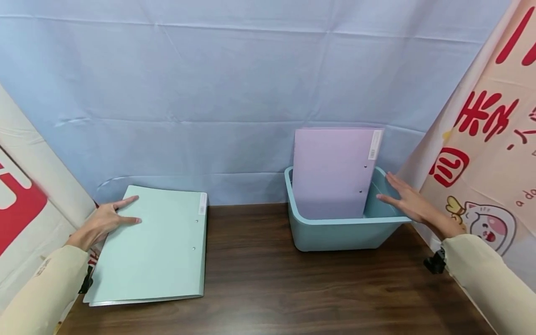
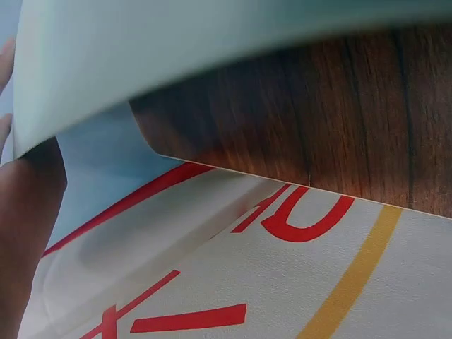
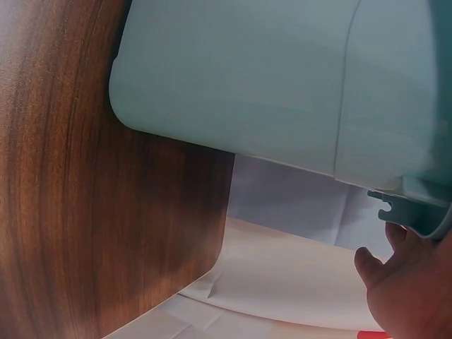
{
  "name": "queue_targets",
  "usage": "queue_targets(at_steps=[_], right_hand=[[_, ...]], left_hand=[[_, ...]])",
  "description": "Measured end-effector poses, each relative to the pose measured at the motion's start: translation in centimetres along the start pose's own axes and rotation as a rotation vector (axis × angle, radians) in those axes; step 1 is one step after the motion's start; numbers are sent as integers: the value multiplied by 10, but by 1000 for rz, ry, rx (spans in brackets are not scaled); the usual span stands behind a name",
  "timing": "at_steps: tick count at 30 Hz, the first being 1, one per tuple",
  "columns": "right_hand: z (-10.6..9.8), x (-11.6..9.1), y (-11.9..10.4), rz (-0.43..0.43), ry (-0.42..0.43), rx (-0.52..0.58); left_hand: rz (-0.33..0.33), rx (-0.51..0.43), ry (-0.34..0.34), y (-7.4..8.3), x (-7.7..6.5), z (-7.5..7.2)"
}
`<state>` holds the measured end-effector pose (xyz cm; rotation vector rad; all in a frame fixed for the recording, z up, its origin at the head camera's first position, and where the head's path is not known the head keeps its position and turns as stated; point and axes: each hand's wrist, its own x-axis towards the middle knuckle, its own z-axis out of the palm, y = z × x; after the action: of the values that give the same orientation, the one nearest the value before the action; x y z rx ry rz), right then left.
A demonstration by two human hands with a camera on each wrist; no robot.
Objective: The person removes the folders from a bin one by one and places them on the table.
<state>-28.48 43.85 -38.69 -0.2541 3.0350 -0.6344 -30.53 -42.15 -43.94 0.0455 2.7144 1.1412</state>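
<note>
At the far left of the frame hangs a pale sheet (image 1: 54,204) with red shapes on it. A cream sleeve (image 1: 46,284) comes in from the lower left, a black band near its cuff, and ends in the left hand (image 1: 98,224). That hand has hold of the left edge of the green folder (image 1: 155,246); thumb and one finger stretch over its top, well parted, while the rest are hidden. The left wrist view shows this edge raised above the dark wood table (image 1: 247,284). The folder fills the lower left, with a white label at its top right corner and two small studs down its right side.

Behind everything hangs a creased blue cloth (image 1: 217,88). Right of centre sits the blue-green bin (image 1: 339,236), and in it the purple folder (image 1: 328,172) stands on end, well above the rim, its label also top right.

The right hand (image 1: 406,201) is at the bin's right end, fingers spread and gripping nothing; I can't tell how firmly it touches the rim. Beyond, at the right edge, a pinkish banner (image 1: 473,172) carries red writing and a cartoon cat.
</note>
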Motion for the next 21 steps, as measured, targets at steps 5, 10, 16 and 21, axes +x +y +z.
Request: queue_targets(at_steps=[5,10,16,21], right_hand=[[0,1,0,3,-7,0],[0,3,0,4,-5,-9],[0,3,-1,-2,3,2],[0,1,-1,-4,5,-6]], left_hand=[[-21,2,-52,-5,1,2],[0,47,-93,-8,1,2],[45,103,-67,-10,3,2],[30,175,-58,-13,2,2]])
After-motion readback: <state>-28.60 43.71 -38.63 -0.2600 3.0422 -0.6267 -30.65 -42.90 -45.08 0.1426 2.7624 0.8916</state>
